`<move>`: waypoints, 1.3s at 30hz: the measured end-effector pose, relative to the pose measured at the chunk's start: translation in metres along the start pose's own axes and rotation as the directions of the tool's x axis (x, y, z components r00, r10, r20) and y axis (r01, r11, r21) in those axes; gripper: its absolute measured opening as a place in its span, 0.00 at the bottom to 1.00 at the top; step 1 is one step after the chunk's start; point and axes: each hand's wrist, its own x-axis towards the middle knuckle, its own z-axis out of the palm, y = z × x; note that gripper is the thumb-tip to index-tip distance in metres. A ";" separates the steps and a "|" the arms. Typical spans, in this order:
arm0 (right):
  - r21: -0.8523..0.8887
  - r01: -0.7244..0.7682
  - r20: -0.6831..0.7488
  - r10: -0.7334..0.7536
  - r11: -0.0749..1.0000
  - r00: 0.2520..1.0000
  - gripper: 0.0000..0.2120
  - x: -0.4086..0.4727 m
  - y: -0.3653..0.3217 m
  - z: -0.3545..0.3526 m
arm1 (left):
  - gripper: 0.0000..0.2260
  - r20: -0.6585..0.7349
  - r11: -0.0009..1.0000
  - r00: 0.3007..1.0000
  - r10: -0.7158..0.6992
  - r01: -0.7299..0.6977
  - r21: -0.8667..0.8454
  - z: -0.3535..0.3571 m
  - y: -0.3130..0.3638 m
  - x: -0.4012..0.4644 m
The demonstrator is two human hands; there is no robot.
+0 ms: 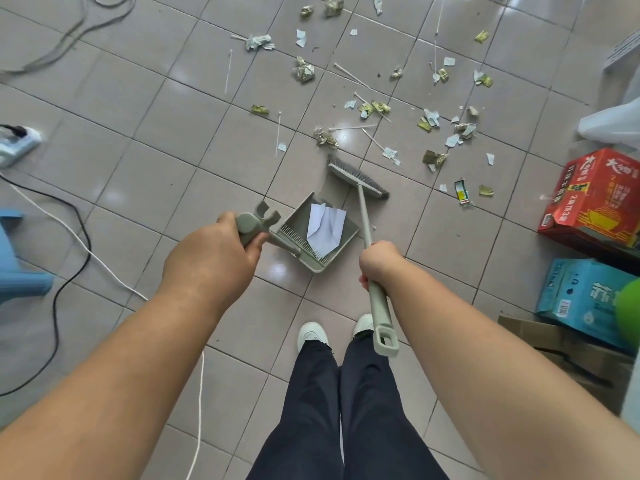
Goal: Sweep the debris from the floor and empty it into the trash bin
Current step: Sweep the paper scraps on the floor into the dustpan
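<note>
Head view: left hand (211,252) grips dustpan (313,233) handle, right hand (377,259) grips broom (360,181) pole; red carton (594,199) at right, print unreadable.

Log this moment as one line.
left hand: grips dustpan handle | right hand: grips broom | pan: white paper | debris: mostly unswept

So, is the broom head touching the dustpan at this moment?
Apart. The head view shows bare floor tile between the broom head and the dustpan; only the thin handle passes near the pan's right edge.
</note>
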 end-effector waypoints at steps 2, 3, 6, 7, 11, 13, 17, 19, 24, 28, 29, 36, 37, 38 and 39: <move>-0.035 -0.020 0.040 0.021 0.999 0.999 0.02 -0.006 0.007 0.007 | 0.17 0.008 1.000 1.000 -0.013 0.013 -0.002 -0.001 0.000 0.001; -0.049 -0.042 0.054 0.045 0.998 0.998 0.02 -0.010 0.014 0.012 | 0.17 0.011 1.000 1.000 -0.014 0.014 -0.004 -0.001 0.000 0.001; 0.061 -0.205 0.107 0.198 0.977 0.974 0.09 -0.033 0.034 0.019 | 0.17 0.008 1.000 1.000 0.000 0.000 -0.003 -0.001 0.003 0.001; 0.132 -0.227 0.119 0.212 0.965 0.970 0.13 -0.043 0.038 0.014 | 0.17 0.006 1.000 1.000 0.006 -0.006 0.000 -0.001 0.004 0.001; 0.268 -0.155 0.090 0.135 0.951 0.987 0.20 -0.078 0.040 -0.024 | 0.18 0.005 1.000 1.000 0.019 -0.019 0.010 -0.001 0.002 0.001; 0.319 -0.139 0.057 0.127 0.937 0.990 0.20 -0.087 0.043 -0.036 | 0.17 0.005 1.000 1.000 0.023 -0.023 0.006 0.000 0.002 0.001; 0.341 -0.124 -0.039 0.146 0.932 0.989 0.20 -0.091 0.054 -0.032 | 0.18 0.005 1.000 1.000 0.028 -0.028 0.000 0.000 0.000 0.001; 0.392 -0.172 -0.040 0.204 0.904 0.978 0.19 -0.087 0.054 -0.026 | 0.18 0.017 1.000 1.000 0.022 -0.022 -0.004 0.001 -0.002 0.001; 0.511 -0.274 0.063 0.283 0.814 0.957 0.08 -0.059 0.048 0.000 | 0.17 0.031 1.000 1.000 -0.002 0.002 -0.007 0.001 -0.013 -0.005; 0.455 -0.236 0.071 0.229 0.859 0.971 0.16 -0.038 0.042 0.026 | 0.17 0.018 1.000 1.000 -0.009 0.010 -0.005 0.001 -0.018 -0.008; 0.407 -0.208 0.059 0.201 0.889 0.978 0.19 -0.035 0.039 0.030 | 0.17 0.015 1.000 1.000 -0.008 0.008 -0.001 0.001 -0.018 -0.008; 0.060 -0.083 0.119 0.075 0.995 0.990 0.19 -0.037 0.011 0.038 | 0.17 0.017 0.999 0.999 0.028 -0.028 0.020 0.002 -0.016 -0.002; 0.041 -0.083 0.131 0.077 0.996 0.988 0.18 -0.044 0.012 0.038 | 0.17 0.017 0.999 0.999 0.027 -0.028 0.021 0.002 -0.016 -0.002; 0.043 -0.095 0.150 0.087 0.995 0.985 0.16 -0.052 0.012 0.036 | 0.17 0.018 0.999 1.000 0.026 -0.026 0.020 0.001 -0.016 -0.003; 0.053 -0.111 0.169 0.101 0.992 0.981 0.14 -0.063 0.013 0.030 | 0.18 0.020 1.000 0.999 0.026 -0.026 0.017 0.001 -0.016 -0.003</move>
